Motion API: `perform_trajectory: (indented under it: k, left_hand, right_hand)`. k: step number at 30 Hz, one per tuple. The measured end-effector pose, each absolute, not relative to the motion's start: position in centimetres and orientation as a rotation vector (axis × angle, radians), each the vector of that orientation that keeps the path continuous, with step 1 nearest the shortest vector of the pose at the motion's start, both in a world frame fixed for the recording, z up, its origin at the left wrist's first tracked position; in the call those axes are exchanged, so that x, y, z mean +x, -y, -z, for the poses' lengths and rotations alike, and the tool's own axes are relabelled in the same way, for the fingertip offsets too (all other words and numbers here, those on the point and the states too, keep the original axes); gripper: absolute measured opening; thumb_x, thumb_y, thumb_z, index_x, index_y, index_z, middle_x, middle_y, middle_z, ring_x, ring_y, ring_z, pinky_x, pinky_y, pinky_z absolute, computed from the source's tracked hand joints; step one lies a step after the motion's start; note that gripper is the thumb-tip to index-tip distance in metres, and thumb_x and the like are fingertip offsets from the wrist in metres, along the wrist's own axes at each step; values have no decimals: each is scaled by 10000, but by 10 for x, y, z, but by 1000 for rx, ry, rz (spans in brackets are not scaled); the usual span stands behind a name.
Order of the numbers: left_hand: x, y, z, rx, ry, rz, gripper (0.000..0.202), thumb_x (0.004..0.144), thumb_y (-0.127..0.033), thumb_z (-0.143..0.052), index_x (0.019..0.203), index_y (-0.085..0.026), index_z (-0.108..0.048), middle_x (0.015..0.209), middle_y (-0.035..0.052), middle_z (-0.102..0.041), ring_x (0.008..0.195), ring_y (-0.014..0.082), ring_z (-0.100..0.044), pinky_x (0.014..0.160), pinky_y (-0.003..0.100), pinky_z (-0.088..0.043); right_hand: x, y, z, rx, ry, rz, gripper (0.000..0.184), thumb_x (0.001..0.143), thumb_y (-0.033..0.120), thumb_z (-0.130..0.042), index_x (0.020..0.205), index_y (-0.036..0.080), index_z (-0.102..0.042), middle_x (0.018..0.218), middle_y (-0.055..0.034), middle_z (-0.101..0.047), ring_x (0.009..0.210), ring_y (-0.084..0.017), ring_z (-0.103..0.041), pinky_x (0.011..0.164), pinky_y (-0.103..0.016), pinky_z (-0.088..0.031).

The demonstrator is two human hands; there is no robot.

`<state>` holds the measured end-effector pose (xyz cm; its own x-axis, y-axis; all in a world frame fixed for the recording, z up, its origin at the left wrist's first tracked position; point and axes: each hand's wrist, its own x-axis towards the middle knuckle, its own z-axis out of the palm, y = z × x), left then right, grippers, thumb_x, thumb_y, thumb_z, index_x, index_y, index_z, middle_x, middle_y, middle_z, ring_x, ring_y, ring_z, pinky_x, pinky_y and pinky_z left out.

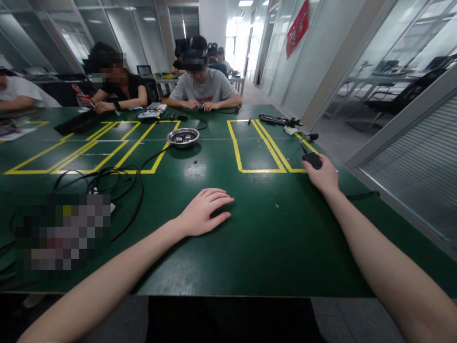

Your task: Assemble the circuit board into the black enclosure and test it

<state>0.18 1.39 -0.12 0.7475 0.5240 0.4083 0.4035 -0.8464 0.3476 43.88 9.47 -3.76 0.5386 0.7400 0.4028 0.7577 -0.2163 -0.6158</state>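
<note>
My left hand (203, 212) lies flat on the green table (257, 238), fingers stretched out and slightly apart, holding nothing. My right hand (323, 176) reaches to the table's right side and closes its fingers on a small black object (312, 160) that sits at the corner of a yellow taped rectangle (257, 147). A cable runs off to the right from near that wrist.
A metal bowl (183, 137) with small parts stands mid-table. Tangled black cables (107, 183) lie at left. Black tools (280, 120) rest at the far right edge. Other people sit at the far side. A glass partition borders the right.
</note>
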Motion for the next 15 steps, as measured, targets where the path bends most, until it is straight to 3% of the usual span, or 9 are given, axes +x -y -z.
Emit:
perform_trajectory:
  k: [2, 10, 15]
  left_hand:
    - [2, -14, 2, 2706, -731, -729, 341, 1038, -348, -569, 1340, -204, -635, 1325, 118, -707, 1302, 262, -610, 1116, 486, -478]
    - [1, -14, 3, 2700, -728, -714, 348, 1040, -345, -568, 1345, -187, -628, 1326, 123, -703, 1298, 262, -608, 1116, 484, -476]
    - [1, -16, 5, 2703, -730, -712, 351, 1042, -357, -561, 1353, -207, -625, 1331, 116, -701, 1299, 267, -608, 1113, 486, -477]
  right_hand:
    - [433, -93, 34, -1976, 1208, 5, 701, 765, 482, -686, 1368, 130, -629, 1238, -211, -708, 1153, -422, -652, 1020, -569, -496]
    - [415, -84, 18, -1688, 1506, 106, 708, 820, 373, -605, 1477, 122, -529, 1440, -207, -607, 1309, -386, -590, 1126, -544, -443]
    - [418, -90, 27, -1872, 1471, 106, 668, 823, 382, -628, 1449, 160, -565, 1317, -170, -684, 1182, -378, -660, 1026, -508, -519]
